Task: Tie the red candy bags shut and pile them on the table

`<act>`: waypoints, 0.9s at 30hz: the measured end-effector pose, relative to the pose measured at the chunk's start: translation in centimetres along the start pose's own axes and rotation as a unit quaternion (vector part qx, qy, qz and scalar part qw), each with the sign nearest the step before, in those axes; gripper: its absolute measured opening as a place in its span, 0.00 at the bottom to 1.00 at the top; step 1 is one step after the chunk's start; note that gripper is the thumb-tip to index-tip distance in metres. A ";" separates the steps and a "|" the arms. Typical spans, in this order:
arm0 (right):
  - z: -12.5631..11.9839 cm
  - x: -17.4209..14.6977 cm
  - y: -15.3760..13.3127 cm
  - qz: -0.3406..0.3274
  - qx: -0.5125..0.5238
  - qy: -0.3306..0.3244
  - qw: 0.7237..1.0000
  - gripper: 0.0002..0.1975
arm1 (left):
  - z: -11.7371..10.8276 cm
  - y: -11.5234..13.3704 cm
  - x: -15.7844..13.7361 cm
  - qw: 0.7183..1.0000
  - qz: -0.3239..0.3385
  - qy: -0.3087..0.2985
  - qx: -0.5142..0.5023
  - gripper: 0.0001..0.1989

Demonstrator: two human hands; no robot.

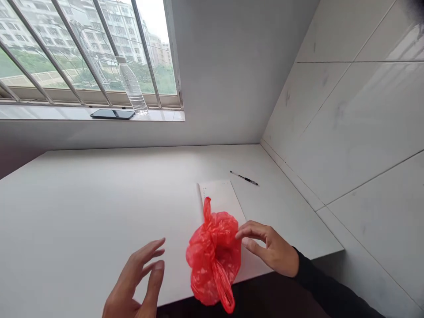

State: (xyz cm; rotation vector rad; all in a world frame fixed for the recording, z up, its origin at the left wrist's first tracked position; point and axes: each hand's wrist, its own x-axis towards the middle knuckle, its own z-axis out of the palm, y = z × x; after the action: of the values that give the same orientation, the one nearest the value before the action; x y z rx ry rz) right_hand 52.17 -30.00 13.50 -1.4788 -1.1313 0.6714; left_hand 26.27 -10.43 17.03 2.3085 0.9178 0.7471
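A red plastic bag point(212, 256), crumpled and gathered at its top, sits at the front edge of the white table. One handle loop points up and back; the other hangs toward me past the edge. My left hand point(139, 278) is left of the bag, apart from it, fingers spread and nothing in them. On the right, my right hand point(268, 247) has its fingertips at the bag's side, thumb and fingers apart; whether they touch it I cannot tell. Under and behind the bag lies a white notebook point(220, 194), partly covered. What the bag contains is hidden.
A black pen point(244, 178) lies on the white table point(99, 198) behind the notebook. On the windowsill are a dark phone point(112, 114) and a clear water bottle point(132, 86). A tiled wall point(347, 132) bounds the table's right side.
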 end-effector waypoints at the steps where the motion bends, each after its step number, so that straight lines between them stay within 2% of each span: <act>1: 0.5 -1.1 0.2 0.006 -0.021 0.010 1.000 0.09 | 0.9 1.1 0.2 0.999 0.029 -0.039 0.015 0.22; 3: 1.1 -2.3 0.2 0.007 -0.057 0.040 0.998 0.09 | 2.6 2.8 0.3 0.987 0.110 -0.108 0.053 0.22; 5: 1.6 -2.6 0.0 -0.019 -0.099 0.069 0.993 0.08 | 4.1 3.8 0.0 0.976 0.153 -0.131 0.080 0.23; 7: 2.0 -2.4 -0.1 -0.074 -0.155 0.064 0.983 0.18 | 5.2 4.0 -1.0 0.980 0.143 -0.111 0.090 0.24; 9: 2.5 -2.1 0.1 -0.135 -0.213 0.027 0.967 0.26 | 5.9 3.9 -2.3 0.985 0.122 -0.081 0.088 0.21; 10: 2.8 -1.8 0.3 -0.159 -0.235 0.009 0.959 0.26 | 6.1 3.9 -3.0 0.986 0.118 -0.072 0.090 0.20; 12: 3.4 -1.4 0.7 -0.188 -0.257 -0.004 0.948 0.16 | 6.5 4.0 -4.0 0.983 0.133 -0.073 0.107 0.18; 14: 3.5 -1.1 0.7 -0.183 -0.239 0.012 0.953 0.09 | 6.8 4.3 -4.4 0.971 0.168 -0.090 0.144 0.15; 17: 2.5 -1.1 0.0 -0.142 -0.182 0.067 0.971 0.07 | 6.4 4.8 -3.6 0.956 0.217 -0.093 0.175 0.02; 19: 1.1 -1.3 -0.5 -0.105 -0.161 0.123 0.974 0.06 | 5.6 4.8 -2.3 0.957 0.227 -0.064 0.168 0.06; 22: -0.8 -1.7 -0.3 -0.050 -0.165 0.206 0.963 0.04 | 4.5 4.7 -0.3 0.965 0.209 -0.027 0.153 0.04; 24: -1.2 -1.9 0.1 -0.045 -0.183 0.219 0.957 0.09 | 4.5 4.9 0.5 0.972 0.192 -0.018 0.137 0.08; 27: -0.2 -1.7 0.4 -0.079 -0.207 0.141 0.965 0.27 | 5.7 5.7 0.7 0.968 0.217 -0.045 0.118 0.23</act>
State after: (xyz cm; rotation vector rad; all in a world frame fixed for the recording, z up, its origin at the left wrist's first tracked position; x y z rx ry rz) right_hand 51.80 -31.57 12.84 -1.7445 -1.1947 0.1048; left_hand 32.94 -15.09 16.96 2.7753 0.4807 0.7281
